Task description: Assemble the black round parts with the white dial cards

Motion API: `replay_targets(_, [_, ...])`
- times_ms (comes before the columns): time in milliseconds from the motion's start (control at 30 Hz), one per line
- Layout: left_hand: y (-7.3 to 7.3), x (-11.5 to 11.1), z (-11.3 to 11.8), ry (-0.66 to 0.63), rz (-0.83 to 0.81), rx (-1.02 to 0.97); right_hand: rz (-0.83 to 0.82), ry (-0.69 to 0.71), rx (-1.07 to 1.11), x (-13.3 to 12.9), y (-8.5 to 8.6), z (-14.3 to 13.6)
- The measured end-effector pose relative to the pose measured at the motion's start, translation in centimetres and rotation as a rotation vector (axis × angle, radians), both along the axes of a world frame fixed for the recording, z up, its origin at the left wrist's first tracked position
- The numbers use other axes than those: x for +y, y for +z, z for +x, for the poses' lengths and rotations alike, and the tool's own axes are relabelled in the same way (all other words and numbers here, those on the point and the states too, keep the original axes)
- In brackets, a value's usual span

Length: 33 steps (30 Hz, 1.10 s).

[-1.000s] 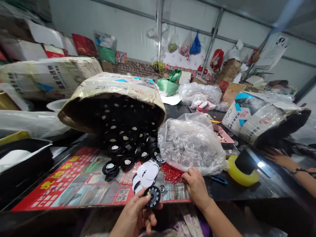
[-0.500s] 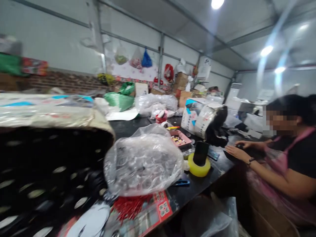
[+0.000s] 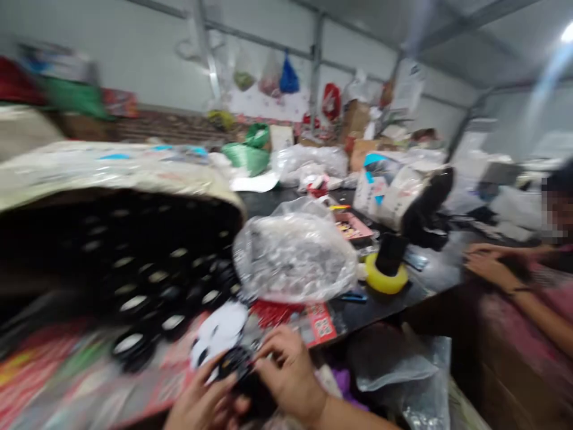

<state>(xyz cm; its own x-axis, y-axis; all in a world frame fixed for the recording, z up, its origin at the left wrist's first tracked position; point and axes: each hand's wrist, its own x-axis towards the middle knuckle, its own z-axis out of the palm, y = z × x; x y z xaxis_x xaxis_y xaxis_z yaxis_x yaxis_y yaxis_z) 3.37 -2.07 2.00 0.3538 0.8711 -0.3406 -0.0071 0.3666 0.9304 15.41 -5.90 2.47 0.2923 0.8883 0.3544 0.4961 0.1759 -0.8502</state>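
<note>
At the bottom of the head view, my left hand [image 3: 203, 397] holds a small black round piece [image 3: 236, 362], its fingers curled round the edge. My right hand [image 3: 290, 373] is closed, thumb and fingertips together at the right side of the same piece. Motion blur hides what kind of thing it is. White discs [image 3: 221, 328] lie just beyond the hands. To the left, many black round pieces with pale tops [image 3: 129, 343] spill from a large sack lying on its side [image 3: 111, 170]. Beyond my right hand is a bunch of thin red strips [image 3: 275, 313].
A clear bag of transparent pieces [image 3: 295, 257] sits mid-table. Right of it are a yellow tape roll [image 3: 387, 280] with a phone [image 3: 391, 254] propped in it, a pink tray [image 3: 353, 227] and a blue cutter [image 3: 354, 296]. A co-worker's hands [image 3: 490, 266] are at the far right.
My view has turned left and downward, so the table things sit further right and higher. Both my hands, with the black piece, have come into view at the bottom.
</note>
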Motion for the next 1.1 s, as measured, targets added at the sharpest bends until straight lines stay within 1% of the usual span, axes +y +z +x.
replay_targets(33, [-0.1,-0.3,-0.7,0.031,-0.048,-0.007,-0.010,0.049,0.022,0.0,-0.1,0.1])
replay_targets(67, [-0.1,-0.5,-1.1,0.030,-0.088,-0.077,0.002,0.111,-0.025,0.0,-0.1,0.1])
replay_targets(133, [0.1,-0.7,-1.5,0.012,-0.101,-0.195,0.015,0.190,-0.104,-0.2,0.0,0.3])
replay_targets(233, [0.5,-0.7,-1.4,0.015,-0.102,-0.268,0.012,0.251,-0.167,-0.6,0.2,0.4])
replay_targets(467, [0.4,-1.0,-1.4,-0.026,-0.100,-0.317,0.020,0.240,-0.169,-0.2,0.2,0.0])
replay_targets(600, [0.3,-1.0,-1.5,-0.039,-0.090,-0.324,0.028,0.260,-0.166,-0.2,0.5,0.0])
replay_targets(733, [0.5,-0.9,-1.4,-0.045,-0.078,-0.314,0.014,0.275,-0.119,-0.3,0.7,-0.2])
replay_targets(833, [0.7,-0.8,-1.3,-0.041,-0.079,-0.289,-0.025,0.221,-0.022,-0.3,0.6,-0.3])
replay_targets(900, [0.7,-0.8,-1.3,-0.045,-0.069,-0.271,-0.090,0.176,0.134,-0.1,0.5,-0.4])
replay_targets(933, [0.7,-0.8,-1.3,-0.048,-0.063,-0.262,-0.128,0.173,0.236,0.0,0.4,-0.5])
replay_targets(1000, [0.7,-0.9,-1.2,-0.047,-0.058,-0.244,-0.191,0.210,0.435,0.2,0.2,-0.6])
replay_targets(1100, [0.5,-1.0,-1.2,-0.026,-0.072,-0.223,-0.215,0.243,0.605,0.3,0.0,-0.8])
